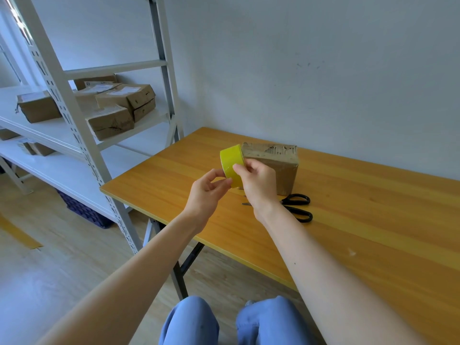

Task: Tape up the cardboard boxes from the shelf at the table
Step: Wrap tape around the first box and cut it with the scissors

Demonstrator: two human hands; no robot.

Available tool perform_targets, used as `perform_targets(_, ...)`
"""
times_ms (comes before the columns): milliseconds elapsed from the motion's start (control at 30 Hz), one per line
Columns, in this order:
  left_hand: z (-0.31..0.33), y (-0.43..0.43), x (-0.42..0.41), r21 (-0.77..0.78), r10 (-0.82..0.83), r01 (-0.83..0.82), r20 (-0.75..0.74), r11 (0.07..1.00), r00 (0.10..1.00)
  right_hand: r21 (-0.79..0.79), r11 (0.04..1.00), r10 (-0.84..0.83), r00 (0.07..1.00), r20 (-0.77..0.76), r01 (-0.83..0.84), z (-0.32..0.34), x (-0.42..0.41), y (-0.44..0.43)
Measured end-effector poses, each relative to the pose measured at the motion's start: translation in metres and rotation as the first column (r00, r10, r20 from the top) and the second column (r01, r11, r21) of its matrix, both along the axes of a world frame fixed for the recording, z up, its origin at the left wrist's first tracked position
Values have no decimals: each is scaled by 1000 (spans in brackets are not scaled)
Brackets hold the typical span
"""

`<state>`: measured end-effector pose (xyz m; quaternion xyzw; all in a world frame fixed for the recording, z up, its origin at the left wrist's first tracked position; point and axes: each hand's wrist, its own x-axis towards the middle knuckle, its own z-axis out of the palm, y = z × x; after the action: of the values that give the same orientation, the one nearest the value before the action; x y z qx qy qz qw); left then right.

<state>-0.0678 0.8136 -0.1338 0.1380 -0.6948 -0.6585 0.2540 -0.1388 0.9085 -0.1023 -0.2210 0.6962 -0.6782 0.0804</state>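
- Cardboard box (281,168) was the farthest thing on the bench (373,232), near the wall, its top covered with worn clear tape; everything nearer is listed below.
- Closest in, two knees in blue trousers (189,322) sat at the bench's front edge.
- The left hand (206,190) was narrowly closed, thumb and curled fingertips pinching the lower edge of a yellow tape roll (230,158).
- The right hand (258,183) gripped the same roll, thumb pressed on its outer band and fingers curled round behind it.
- The roll was held in the air above the bench, in front of the box's left end.
- Black-handled scissors (297,207) lay flat on the bench just in front of the box, partly hidden by the right wrist.
- To the left, beyond the bench, a white metal shelf (74,135) carried several more brown boxes (124,100), some stacked.
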Motion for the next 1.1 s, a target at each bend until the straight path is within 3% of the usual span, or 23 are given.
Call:
perform_targets(367, -2, 4, 1, -168, 62, -55, 34, 984, 998, -29, 997, 70, 982, 177, -66, 6, 5, 0)
perform_targets(733, 7, 5, 1, -251, 63, -62, -5, 966, 998, -59, 986, 168, 965, 202, -159, 4, 0, 1)
perform_targets(1100, 2, 3, 3, -321, 78, -77, -9, 944, 997, -45, 993, 118, 959, 258, -110, 2, 2, 0)
